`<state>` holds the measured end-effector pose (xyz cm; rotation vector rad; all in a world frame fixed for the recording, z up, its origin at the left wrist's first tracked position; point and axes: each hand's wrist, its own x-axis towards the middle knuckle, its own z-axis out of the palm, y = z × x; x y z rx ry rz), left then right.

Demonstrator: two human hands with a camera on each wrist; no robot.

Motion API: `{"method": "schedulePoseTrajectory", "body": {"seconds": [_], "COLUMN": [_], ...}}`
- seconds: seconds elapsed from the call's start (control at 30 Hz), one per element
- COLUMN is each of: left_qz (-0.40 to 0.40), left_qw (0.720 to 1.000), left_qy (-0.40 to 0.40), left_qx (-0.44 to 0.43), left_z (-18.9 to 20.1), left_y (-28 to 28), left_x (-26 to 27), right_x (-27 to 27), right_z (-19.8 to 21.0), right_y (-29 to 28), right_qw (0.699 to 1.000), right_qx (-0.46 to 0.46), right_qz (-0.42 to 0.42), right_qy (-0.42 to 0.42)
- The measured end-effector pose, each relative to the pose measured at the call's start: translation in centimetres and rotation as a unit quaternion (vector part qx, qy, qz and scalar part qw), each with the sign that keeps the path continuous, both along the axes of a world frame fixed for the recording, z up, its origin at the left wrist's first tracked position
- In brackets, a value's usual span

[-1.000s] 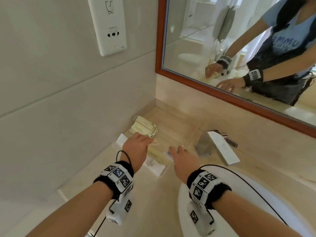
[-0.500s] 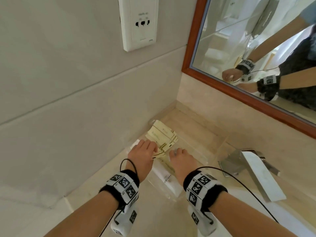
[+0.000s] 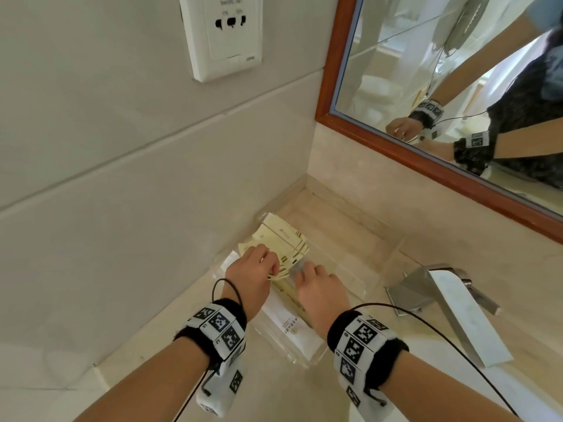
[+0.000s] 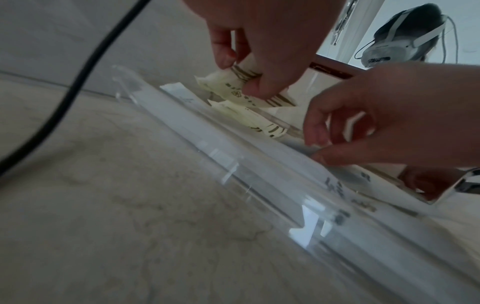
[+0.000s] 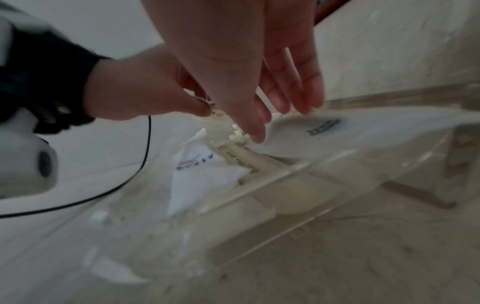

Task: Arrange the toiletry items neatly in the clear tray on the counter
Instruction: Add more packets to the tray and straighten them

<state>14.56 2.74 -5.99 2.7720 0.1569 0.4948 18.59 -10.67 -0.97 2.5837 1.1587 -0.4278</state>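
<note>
A clear tray (image 3: 307,357) sits on the beige counter in the corner by the wall. Cream packets with brown stripes (image 3: 283,236) are piled at its far left end. My left hand (image 3: 271,266) pinches one cream packet (image 4: 244,82) between thumb and fingertips and holds it just above the pile. Beside it, my right hand (image 3: 304,271) holds the edge of a white packet (image 5: 324,127) between thumb and fingers (image 4: 314,133), lifted off the tray floor. Another white packet with a printed logo (image 3: 289,327) lies flat near the tray's front end.
A chrome faucet (image 3: 441,300) stands just right of the tray, over the white basin (image 3: 457,391). The tiled wall with a socket plate (image 3: 225,35) runs along the left. A wood-framed mirror (image 3: 332,71) hangs behind the counter.
Both hands have come together over the tray's near-left part. The left hand, earlier lying flat on the packets, now pinches a cream packet. The right hand has picked up a white packet's edge.
</note>
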Motion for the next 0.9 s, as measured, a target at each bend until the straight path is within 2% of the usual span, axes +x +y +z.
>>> {"method": "schedulePoseTrajectory", "body": {"seconds": [0.2,0.33,0.5,0.6,0.73,0.83,0.9], "left_qz": [0.005,0.042,0.052,0.038,-0.001,-0.005,-0.008], "left_qw": [0.999,0.993,0.991,0.994,0.999,1.0,1.0], "left_qy": [0.026,0.092,0.105,0.086,0.049,0.026,0.021], "left_qx": [-0.026,-0.054,-0.063,-0.053,-0.019,-0.008,-0.011], "left_z": [-0.5,-0.6,-0.6,-1.1,-1.1,-1.3,-1.6], "left_y": [-0.3,-0.6,-0.3,-0.1,-0.6,-1.0,-1.2], "left_x": [0.8,1.4,1.5,1.8,2.5,3.0,3.1], "right_x": [-0.3,0.1,1.0,1.3,1.1,0.4,0.4], "right_z": [-0.7,-0.9,-1.5,-2.0,-1.3,-2.5,-2.4], "right_y": [-1.4,-0.8,-0.5,-0.3,-0.1,-0.4,-0.3], "right_qw": [0.999,0.994,0.994,0.996,0.995,0.993,0.994], "right_qx": [-0.048,-0.106,-0.11,-0.084,-0.096,-0.115,-0.096], "right_qz": [-0.012,0.011,0.026,0.009,-0.024,0.023,0.038], "right_qy": [0.005,-0.009,-0.015,-0.006,-0.011,-0.01,-0.021]}}
